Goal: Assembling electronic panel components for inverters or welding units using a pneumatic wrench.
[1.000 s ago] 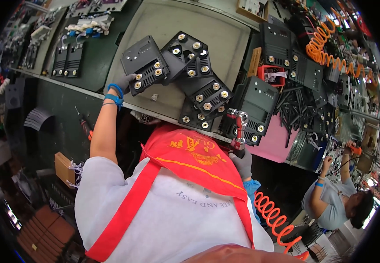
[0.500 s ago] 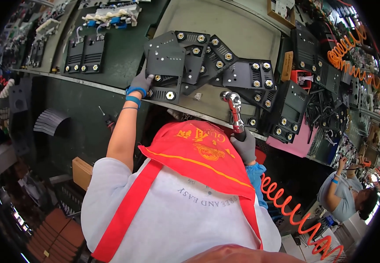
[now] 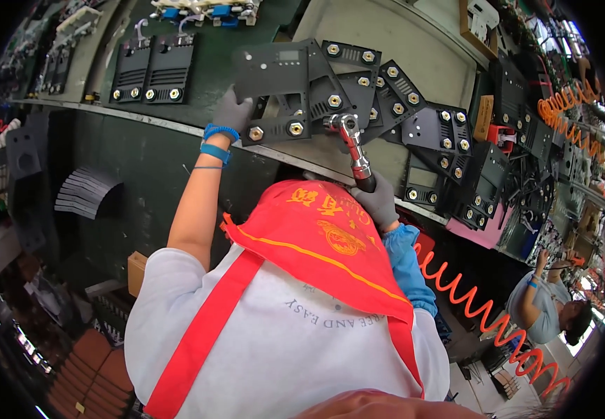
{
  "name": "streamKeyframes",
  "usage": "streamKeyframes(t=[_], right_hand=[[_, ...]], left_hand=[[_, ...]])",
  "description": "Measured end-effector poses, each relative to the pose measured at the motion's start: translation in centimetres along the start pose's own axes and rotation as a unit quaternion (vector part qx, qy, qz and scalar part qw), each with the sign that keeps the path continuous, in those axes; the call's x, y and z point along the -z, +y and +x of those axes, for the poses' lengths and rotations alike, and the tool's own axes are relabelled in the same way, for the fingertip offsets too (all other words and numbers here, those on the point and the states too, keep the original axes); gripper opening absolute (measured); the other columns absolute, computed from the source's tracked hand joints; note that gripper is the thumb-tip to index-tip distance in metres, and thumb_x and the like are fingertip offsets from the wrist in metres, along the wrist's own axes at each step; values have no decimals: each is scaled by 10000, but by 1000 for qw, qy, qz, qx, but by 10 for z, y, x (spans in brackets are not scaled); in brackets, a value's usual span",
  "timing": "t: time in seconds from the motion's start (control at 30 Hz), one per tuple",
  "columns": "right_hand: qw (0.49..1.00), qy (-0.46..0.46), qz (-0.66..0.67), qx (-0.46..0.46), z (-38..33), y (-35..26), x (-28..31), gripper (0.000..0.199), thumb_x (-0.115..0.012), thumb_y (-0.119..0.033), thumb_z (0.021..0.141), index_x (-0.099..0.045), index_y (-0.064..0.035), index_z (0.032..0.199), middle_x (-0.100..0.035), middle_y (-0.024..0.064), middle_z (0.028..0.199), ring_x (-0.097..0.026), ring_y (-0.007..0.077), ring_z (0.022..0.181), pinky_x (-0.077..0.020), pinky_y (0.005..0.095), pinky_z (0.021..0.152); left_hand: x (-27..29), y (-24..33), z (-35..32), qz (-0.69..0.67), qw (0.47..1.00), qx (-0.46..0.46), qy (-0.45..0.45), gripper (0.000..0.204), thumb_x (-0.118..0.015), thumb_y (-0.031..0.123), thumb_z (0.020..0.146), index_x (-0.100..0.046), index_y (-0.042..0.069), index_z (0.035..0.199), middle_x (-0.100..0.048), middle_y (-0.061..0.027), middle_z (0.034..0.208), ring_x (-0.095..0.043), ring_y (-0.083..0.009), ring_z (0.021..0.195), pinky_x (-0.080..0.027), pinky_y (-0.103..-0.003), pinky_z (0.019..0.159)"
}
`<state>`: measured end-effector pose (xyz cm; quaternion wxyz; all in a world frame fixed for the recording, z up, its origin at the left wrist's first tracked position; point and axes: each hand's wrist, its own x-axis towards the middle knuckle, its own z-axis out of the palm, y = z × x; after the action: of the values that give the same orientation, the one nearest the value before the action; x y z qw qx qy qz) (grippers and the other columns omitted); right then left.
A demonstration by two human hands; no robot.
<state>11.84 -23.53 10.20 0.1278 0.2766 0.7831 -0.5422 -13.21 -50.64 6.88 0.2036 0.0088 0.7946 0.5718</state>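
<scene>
My left hand (image 3: 231,112), in a grey glove, grips the left edge of a flat black panel (image 3: 271,68); some fingers are hidden by it. Two hex nuts with brass-coloured centres sit along the panel's near edge. In my gloved right hand (image 3: 378,200) is a ratchet wrench (image 3: 358,159) with a silver and red body, fingers closed around its dark grip. The wrench head hovers over or rests by the overlapping black panels (image 3: 358,87), close to a nut; contact cannot be made out. Those panels also carry brass-centred nuts.
Two slotted black panels (image 3: 152,68) lie to the left on the green bench (image 3: 212,66). Further panels (image 3: 484,181) stack at right, beside a red holder (image 3: 504,138) and pink sheet (image 3: 476,230). An orange coiled hose (image 3: 467,297) hangs at my right; another person (image 3: 543,307) works beyond.
The wrench has swung left across the panels toward the one in my left hand. The view has shifted, so the bench appears further right and higher. My left hand keeps hold of the panel.
</scene>
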Motion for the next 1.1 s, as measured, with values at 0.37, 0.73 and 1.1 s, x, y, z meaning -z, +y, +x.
streamKeyframes(t=[0.37, 0.73, 1.1], right_hand=[[972, -95, -203, 67, 73, -82, -61, 403, -656, -248, 670, -582, -5, 984, -625, 218, 811, -616, 377, 789, -474, 406, 702], [970, -98, -213, 66, 88, -89, -81, 390, -674, -237, 658, -578, -15, 965, -624, 200, 781, -622, 347, 740, -474, 378, 689], [940, -124, -306, 90, 124, -114, -105, 367, -642, -256, 717, -574, -45, 1010, -644, 226, 883, -613, 399, 868, -485, 425, 763]], left_hand=[[27, -97, -2, 67, 970, 81, 221, 478, -475, 405, 913, -577, -58, 976, -621, -265, 925, -581, -436, 893, -457, -427, 783], [25, -84, -9, 108, 906, 190, 361, 330, -425, 302, 935, -474, -14, 1017, -588, -303, 962, -557, -487, 902, -457, -527, 766], [35, -92, 5, 125, 897, 218, 365, 391, -422, 367, 944, -488, -17, 972, -581, -319, 943, -533, -511, 907, -439, -538, 763]])
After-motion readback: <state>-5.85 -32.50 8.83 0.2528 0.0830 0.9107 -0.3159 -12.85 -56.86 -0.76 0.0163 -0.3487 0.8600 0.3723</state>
